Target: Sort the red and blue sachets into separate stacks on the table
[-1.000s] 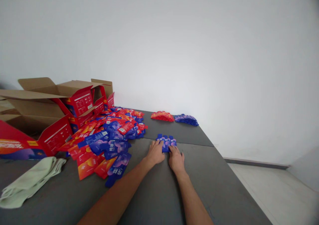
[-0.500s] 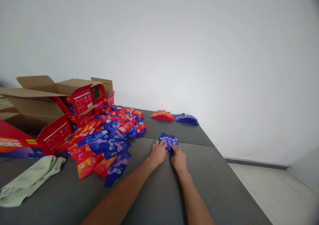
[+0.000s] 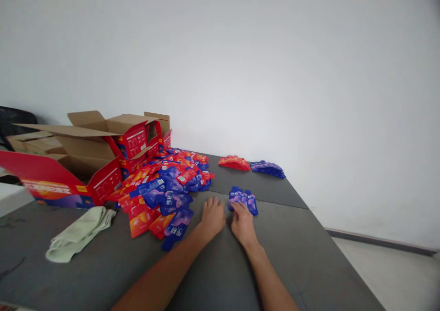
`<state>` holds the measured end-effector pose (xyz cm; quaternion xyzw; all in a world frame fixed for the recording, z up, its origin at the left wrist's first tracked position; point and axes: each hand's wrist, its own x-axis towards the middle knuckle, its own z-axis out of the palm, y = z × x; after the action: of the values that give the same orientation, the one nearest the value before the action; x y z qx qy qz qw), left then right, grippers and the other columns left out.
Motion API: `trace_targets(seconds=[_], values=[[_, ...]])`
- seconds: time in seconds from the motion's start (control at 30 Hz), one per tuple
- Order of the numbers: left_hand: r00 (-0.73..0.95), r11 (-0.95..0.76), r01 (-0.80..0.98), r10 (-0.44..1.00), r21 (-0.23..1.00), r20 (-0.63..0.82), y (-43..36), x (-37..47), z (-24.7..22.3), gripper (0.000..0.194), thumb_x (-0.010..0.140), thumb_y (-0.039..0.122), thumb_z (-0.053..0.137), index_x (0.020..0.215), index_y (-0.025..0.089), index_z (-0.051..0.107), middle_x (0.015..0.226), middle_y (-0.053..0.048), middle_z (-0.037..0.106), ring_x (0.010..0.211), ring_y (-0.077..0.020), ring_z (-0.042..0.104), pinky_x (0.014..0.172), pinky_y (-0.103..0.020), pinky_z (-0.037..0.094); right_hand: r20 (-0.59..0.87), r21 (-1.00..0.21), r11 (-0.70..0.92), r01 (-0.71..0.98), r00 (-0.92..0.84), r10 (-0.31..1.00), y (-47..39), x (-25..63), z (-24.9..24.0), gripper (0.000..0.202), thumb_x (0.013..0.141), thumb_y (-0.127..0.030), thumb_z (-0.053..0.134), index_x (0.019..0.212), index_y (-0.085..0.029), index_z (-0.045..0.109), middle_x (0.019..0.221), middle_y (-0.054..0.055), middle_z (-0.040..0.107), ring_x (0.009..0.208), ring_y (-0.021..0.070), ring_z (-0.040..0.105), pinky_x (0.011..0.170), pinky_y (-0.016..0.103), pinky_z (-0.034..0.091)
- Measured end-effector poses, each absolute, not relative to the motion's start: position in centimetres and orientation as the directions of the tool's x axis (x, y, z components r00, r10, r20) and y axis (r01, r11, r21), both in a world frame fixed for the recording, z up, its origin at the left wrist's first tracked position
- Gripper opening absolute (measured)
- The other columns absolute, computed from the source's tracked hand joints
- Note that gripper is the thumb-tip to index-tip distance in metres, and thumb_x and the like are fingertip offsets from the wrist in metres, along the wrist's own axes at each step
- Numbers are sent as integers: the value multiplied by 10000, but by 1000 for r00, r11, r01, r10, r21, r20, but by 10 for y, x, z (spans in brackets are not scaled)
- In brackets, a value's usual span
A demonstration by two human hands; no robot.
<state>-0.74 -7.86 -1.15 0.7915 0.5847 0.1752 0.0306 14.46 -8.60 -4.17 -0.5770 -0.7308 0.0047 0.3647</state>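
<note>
A short overlapping row of flat blue cartons point(image 3: 252, 204) with purple print and tabs lies on the grey table point(image 3: 285, 242). My right hand point(image 3: 242, 223) bends its fingers over the near left edge of this row, pressing it to the table. To the left, apart from the row, my left hand point(image 3: 212, 215) is low over the table, fingers a little spread and nothing visible in them. Nearest to it is the heap of loose flat cartons, red-orange ones point(image 3: 141, 222) mixed with blue ones point(image 3: 179, 222).
Opened red cardboard boxes point(image 3: 103, 181) stand along the left side. A pale green cloth point(image 3: 77, 237) lies in front of them. Toward the wall are a fanned stack of red cartons point(image 3: 234, 163) and a stack of blue cartons point(image 3: 268, 169). The table's right edge drops to the floor.
My left hand has come off the blue row and moved left toward the heap. My right hand stays at the row. The view has turned left.
</note>
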Motion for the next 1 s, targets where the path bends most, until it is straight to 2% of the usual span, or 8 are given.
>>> trace_targets(seconds=[0.1, 0.3, 0.43, 0.57, 0.67, 0.73, 0.87, 1.0], values=[[105, -159, 966, 962, 204, 253, -89, -32, -12, 357, 804, 232, 499, 1119, 149, 645, 1201, -199, 565, 1170, -351, 447, 962, -524, 342, 527, -415, 405, 815, -147, 837, -96, 121, -38, 450, 844, -62, 395, 1162, -189, 686, 1236, 82, 656, 1210, 229, 524, 1041, 386, 413], [-135, 90, 975, 966, 201, 220, -102, -47, -14, 373, 805, 211, 483, 1135, 118, 630, 1229, -230, 538, 1156, -401, 444, 928, -678, 301, 504, -416, 436, 798, -196, 841, -107, 104, -30, 423, 863, -73, 412, 1150, -201, 695, 1226, 74, 662, 1164, 228, 535, 1021, 366, 422], [-48, -8, 959, 981, 284, 189, -98, -35, -20, 421, 774, 140, 491, 1181, 125, 599, 1288, -214, 522, 1240, -379, 418, 1014, -654, 274, 480, -429, 412, 803, -184, 858, -106, 108, -27, 424, 863, -73, 410, 1144, -199, 701, 1222, 81, 665, 1154, 216, 548, 1015, 347, 422], [236, -324, 824, 942, 464, 239, -85, -26, -22, 500, 767, 97, 458, 1258, 135, 549, 1376, -160, 491, 1326, -258, 392, 1118, -412, 303, 436, -437, 368, 821, -164, 885, -104, 110, -28, 414, 858, -83, 430, 1154, -193, 698, 1222, 83, 664, 1151, 221, 560, 1016, 335, 418], [324, -448, 726, 892, 522, 316, -77, -30, -17, 556, 765, 78, 425, 1311, 144, 505, 1424, -121, 464, 1366, -190, 357, 1143, -309, 278, 414, -440, 353, 826, -162, 896, -104, 110, -29, 411, 849, -92, 458, 1174, -197, 686, 1221, 80, 664, 1141, 225, 568, 1022, 337, 413], [311, -435, 749, 897, 499, 314, -74, -40, -14, 545, 750, 75, 434, 1285, 128, 523, 1384, -138, 500, 1339, -215, 389, 1138, -333, 280, 404, -446, 343, 827, -156, 902, -105, 110, -29, 406, 853, -102, 461, 1181, -197, 680, 1219, 77, 664, 1142, 227, 568, 1031, 341, 405], [211, -257, 880, 965, 399, 156, -73, -62, -14, 423, 726, 121, 511, 1138, 100, 600, 1172, -189, 607, 1165, -324, 511, 1030, -452, 359, 374, -468, 315, 825, -138, 917, -107, 109, -29, 388, 872, -149, 465, 1203, -187, 664, 1222, 88, 660, 1159, 238, 562, 1041, 352, 401], [258, -287, 847, 958, 448, 126, -73, -71, -17, 387, 718, 81, 514, 1084, 162, 613, 1144, -135, 610, 1120, -277, 532, 980, -396, 391, 388, -510, 305, 805, -101, 916, -107, 108, -34, 441, 858, -209, 513, 1286, -146, 597, 1281, 115, 619, 1208, 252, 537, 1063, 365, 389]])
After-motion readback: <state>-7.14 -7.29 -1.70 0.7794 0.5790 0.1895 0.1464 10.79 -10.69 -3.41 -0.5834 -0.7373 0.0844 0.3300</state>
